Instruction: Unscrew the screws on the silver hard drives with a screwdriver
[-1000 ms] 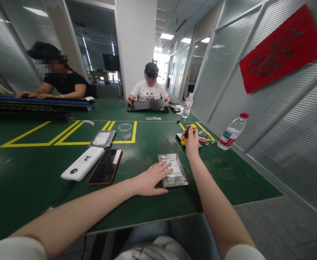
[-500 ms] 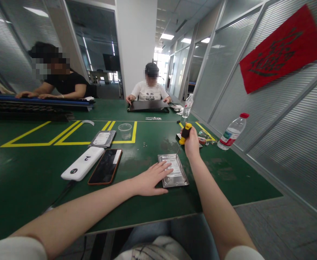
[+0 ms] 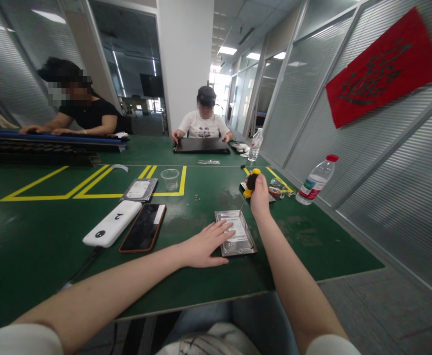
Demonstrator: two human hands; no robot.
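Observation:
A silver hard drive (image 3: 242, 241) with a white label lies flat on the green table near its front edge. My left hand (image 3: 210, 242) rests on the drive's left side with fingers stretched out. In my closed right hand (image 3: 260, 197) is a yellow and black screwdriver (image 3: 251, 182), tilted, its thin shaft running down to the drive's far right corner. Whether the tip sits in a screw is too small to tell. Several tiny screws (image 3: 196, 197) lie beyond the drive. Behind my right hand, another device (image 3: 243, 186) is partly hidden.
Left are a white power bank (image 3: 112, 224) with a cable, a phone (image 3: 144, 229), a second hard drive (image 3: 140, 189) and a clear plastic cup (image 3: 170, 180). A water bottle (image 3: 317, 181) stands right. Across the table, one person holds a dark panel (image 3: 202, 145); another works at far left.
The screwdriver's handle has turned in my right hand and now shows a different side. My left hand and the hard drive stay in place.

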